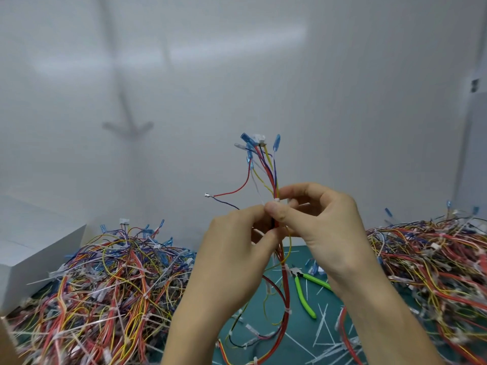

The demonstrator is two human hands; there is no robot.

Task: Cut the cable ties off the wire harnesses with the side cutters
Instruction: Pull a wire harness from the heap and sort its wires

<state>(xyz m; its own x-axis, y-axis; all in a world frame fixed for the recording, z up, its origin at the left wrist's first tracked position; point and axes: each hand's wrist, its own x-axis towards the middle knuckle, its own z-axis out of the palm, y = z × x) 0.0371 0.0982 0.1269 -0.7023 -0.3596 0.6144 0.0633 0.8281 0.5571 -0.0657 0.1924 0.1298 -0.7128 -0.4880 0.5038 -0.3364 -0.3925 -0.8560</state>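
I hold one wire harness [266,167] upright in front of me; its red, yellow, blue and white wires fan out above my hands and end in blue terminals. My left hand [232,248] grips the bundle from the left. My right hand [313,222] pinches the harness at a white cable tie [276,200] between thumb and forefinger. More white ties [287,311] ring the lower part of the harness, which hangs down to the mat. The green-handled side cutters [303,291] lie on the mat below my right wrist, untouched.
A large heap of harnesses [105,285] fills the left of the green cutting mat [297,341], and another heap [432,267] rises on the right. Cut-off white tie pieces [322,330] litter the mat. A white box [31,248] stands at far left.
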